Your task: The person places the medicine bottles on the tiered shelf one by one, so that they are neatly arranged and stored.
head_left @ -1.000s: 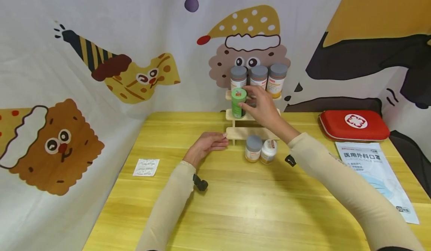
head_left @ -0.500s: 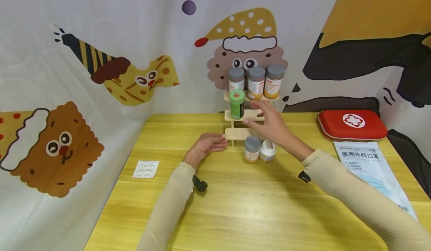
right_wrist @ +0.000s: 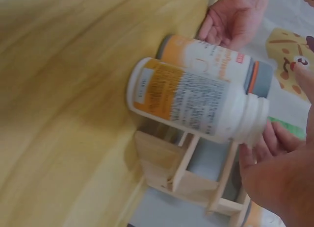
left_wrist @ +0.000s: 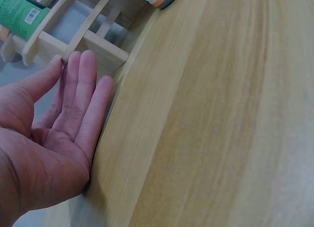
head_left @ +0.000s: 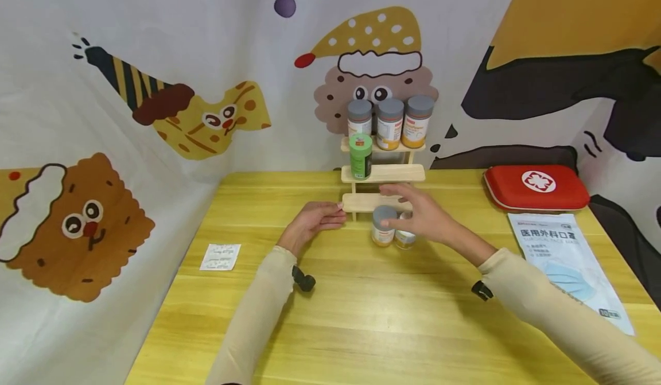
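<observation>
A three-tier wooden rack [head_left: 383,203] stands at the back of the table. My left hand [head_left: 314,222] pinches the left end of its lowest tier between thumb and fingertips, seen closely in the left wrist view. My right hand [head_left: 431,217], fingers apart, hovers over two bottles before the rack. One is a grey-capped bottle [head_left: 384,234]; the other is a white bottle [right_wrist: 184,99], partly hidden by the hand in the head view. On the middle tier, at the left, stands a green container [head_left: 360,156]. Three grey-capped bottles line the top tier, including the right one [head_left: 416,122].
At the right lie a red first-aid case [head_left: 537,187] and a surgical mask packet [head_left: 570,267]. A small white packet [head_left: 220,257] lies at the left. A printed cloth [head_left: 248,41] hangs behind the table [head_left: 341,316].
My right hand has let go of the green container, leaving it on the middle tier, and moved down to the two front bottles. The left hand stays at the rack.
</observation>
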Demonstrator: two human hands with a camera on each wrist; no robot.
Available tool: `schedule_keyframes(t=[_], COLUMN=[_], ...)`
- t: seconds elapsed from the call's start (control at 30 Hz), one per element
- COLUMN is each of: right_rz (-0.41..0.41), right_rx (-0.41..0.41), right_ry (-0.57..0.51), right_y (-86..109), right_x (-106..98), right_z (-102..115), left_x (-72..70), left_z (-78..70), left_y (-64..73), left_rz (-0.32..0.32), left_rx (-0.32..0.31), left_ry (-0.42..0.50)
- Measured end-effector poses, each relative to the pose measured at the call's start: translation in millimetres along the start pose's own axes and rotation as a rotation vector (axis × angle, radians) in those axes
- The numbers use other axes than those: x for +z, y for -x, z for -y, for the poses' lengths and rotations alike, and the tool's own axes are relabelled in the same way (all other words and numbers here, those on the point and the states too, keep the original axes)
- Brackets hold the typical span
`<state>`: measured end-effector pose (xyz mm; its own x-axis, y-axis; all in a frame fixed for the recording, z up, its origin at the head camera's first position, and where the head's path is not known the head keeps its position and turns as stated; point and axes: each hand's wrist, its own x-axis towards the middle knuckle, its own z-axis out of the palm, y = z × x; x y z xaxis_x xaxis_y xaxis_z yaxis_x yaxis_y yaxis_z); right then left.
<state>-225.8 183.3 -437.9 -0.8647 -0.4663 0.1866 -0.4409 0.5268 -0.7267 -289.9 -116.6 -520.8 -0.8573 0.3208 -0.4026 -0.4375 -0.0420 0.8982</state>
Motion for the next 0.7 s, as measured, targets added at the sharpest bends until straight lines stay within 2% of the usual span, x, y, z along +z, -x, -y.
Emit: schedule_keyframes(t=[0.2, 0.4, 0.7], right_rz=[0.036, 0.033, 0.009], right_rx=[-0.003, 0.016, -0.007], right_ry=[-0.006, 0.025, 0.033], right_y=[4.9, 6.0, 8.6], right_x=[3, 6, 7], right_z=[-8, -14, -19], left_x=[-1.1, -3.7, -0.2], left_z=[-0.4, -2.6, -1.0], left_y=[0.8, -0.9, -2.5], left_rz=[-0.006, -0.015, -0.008], left_rx=[-0.006, -0.014, -0.018], left_ry=[0.005, 0.015, 0.021])
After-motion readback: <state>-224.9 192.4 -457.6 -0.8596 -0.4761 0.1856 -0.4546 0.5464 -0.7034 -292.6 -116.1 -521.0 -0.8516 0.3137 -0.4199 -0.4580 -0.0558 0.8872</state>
